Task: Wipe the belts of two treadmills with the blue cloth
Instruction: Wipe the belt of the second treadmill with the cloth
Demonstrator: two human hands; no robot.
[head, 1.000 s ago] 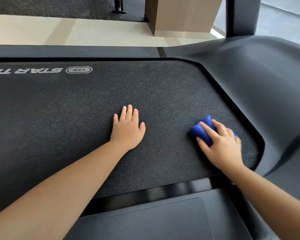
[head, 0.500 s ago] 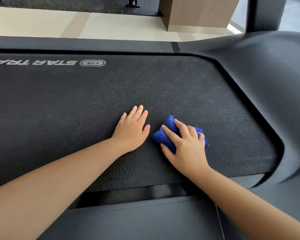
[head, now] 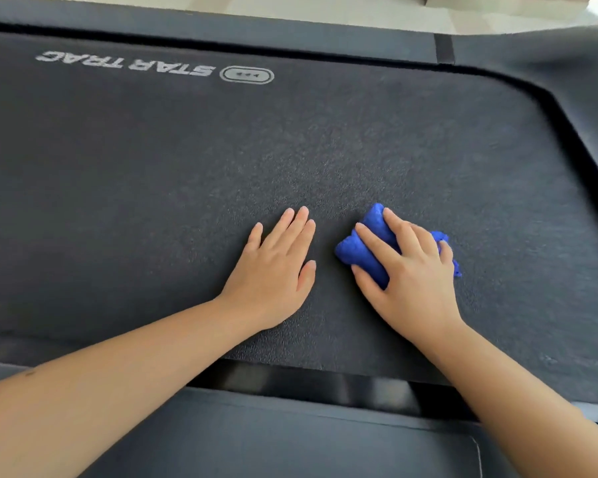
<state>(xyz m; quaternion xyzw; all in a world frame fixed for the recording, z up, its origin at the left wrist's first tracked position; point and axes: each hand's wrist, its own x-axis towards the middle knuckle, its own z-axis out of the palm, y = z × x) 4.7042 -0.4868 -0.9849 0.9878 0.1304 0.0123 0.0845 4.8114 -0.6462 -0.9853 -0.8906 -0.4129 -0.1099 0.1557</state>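
A dark textured treadmill belt (head: 152, 167) with a silver STAR TRAC logo (head: 152, 67) fills most of the view. My left hand (head: 277, 267) lies flat on the belt near its front edge, fingers straight and together. Just to its right, my right hand (head: 408, 270) holds the bunched blue cloth (head: 363, 250) against the belt, fingers spread over the top and thumb curled around its near side. Part of the cloth sticks out beyond my fingers on the left and on the right.
The treadmill's dark side rail (head: 221, 29) runs along the far edge and the motor cover (head: 573, 77) curves round at the right. A second dark panel (head: 273, 436) lies close to me, below the belt's front edge. Pale floor (head: 325, 5) shows at the top.
My right hand slid the cloth leftward across the belt from near the right edge until it lay beside my left hand. The left hand stayed flat. My head moved closer and tilted down.
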